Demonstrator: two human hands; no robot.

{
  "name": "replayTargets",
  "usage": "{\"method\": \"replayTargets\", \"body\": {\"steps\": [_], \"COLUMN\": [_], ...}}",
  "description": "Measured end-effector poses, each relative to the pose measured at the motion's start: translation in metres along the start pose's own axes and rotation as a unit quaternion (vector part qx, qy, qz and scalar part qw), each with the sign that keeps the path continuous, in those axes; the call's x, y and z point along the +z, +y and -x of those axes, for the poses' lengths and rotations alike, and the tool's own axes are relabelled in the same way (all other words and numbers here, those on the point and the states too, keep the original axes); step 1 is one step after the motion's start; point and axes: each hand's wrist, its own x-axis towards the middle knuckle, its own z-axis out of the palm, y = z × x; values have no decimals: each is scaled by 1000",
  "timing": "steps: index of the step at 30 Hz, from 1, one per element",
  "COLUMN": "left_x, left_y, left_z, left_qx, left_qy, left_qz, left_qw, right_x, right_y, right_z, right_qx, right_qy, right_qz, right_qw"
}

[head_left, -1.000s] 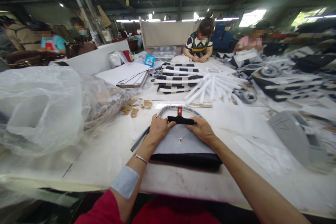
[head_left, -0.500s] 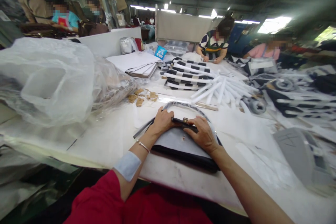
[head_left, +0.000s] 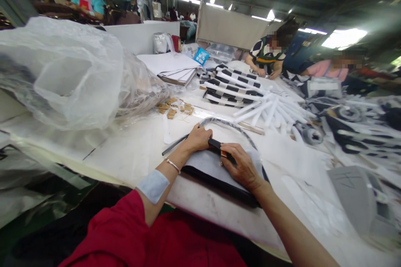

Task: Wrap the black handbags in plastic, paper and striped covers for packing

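A white table [head_left: 134, 150] carries a black bag [head_left: 222, 186] near its front edge (a pale sheet [head_left: 205, 162] covers its top). Over it, the right hand [head_left: 241, 164] and left hand [head_left: 199, 138] each have a grip closed on a black strip [head_left: 214, 144], whose metal clasp [head_left: 223, 154] shows at the right hand.

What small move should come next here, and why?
Probably the right hand should ease the metal fitting toward the small stud on the pale panel: fitting and stud appear close together, the right fingers are at the fitting, and the left hand holds the other end of the black strip.
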Motion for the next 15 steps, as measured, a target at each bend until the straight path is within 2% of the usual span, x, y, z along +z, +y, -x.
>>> {"method": "replayTargets", "body": {"steps": [5,11,15], "left_x": [1,-2,-2], "left_y": [0,1,2], "left_z": [0,0,1], "left_qx": [10,17,16], "left_qy": [-6,-21,-21], "left_qz": [-6,-19,-26], "left_qw": [1000,999,999], "right_x": [-11,-27,-22], "right_y": [-4,-14,-17], "right_z": [3,2,4], "right_qx": [-9,26,2], "right_qy": [-24,-126,-94], "right_qz": [-5,54,68], "right_qw": [1000,990,993]}}
